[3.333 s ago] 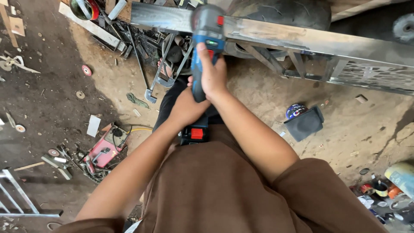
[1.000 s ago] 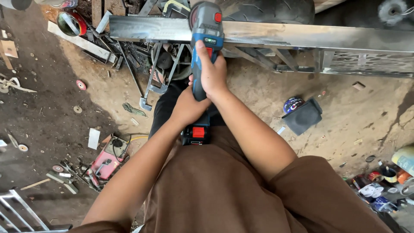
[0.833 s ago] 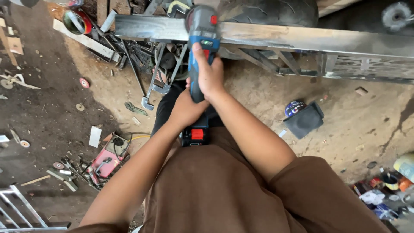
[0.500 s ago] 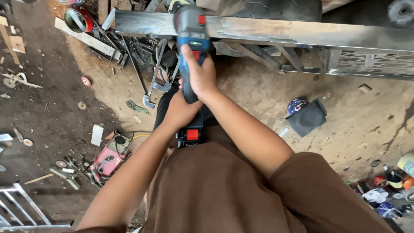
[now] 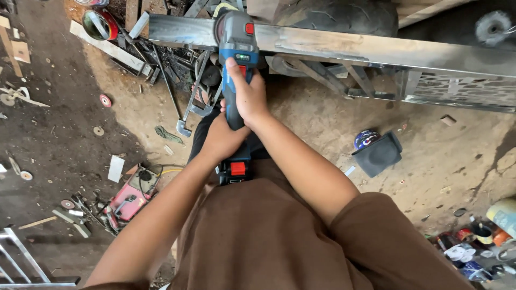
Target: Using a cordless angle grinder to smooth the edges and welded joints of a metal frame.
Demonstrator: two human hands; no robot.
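Both my hands grip a blue cordless angle grinder with a red switch and a red-and-black battery at its rear. My right hand wraps the front of its body. My left hand holds the rear of the handle, just ahead of the battery. The grinder's head rests against a long shiny steel bar that runs across the top of the view, near the bar's left end. The disc itself is hidden behind the tool's head.
A perforated metal panel hangs under the bar at right. Scrap metal and tools pile below the bar at left. A red welding machine and a dark pouch lie on the dirt floor. Cans sit at lower right.
The grinder and both hands have slid left along the steel bar, toward its left end. The grip on the tool is unchanged.
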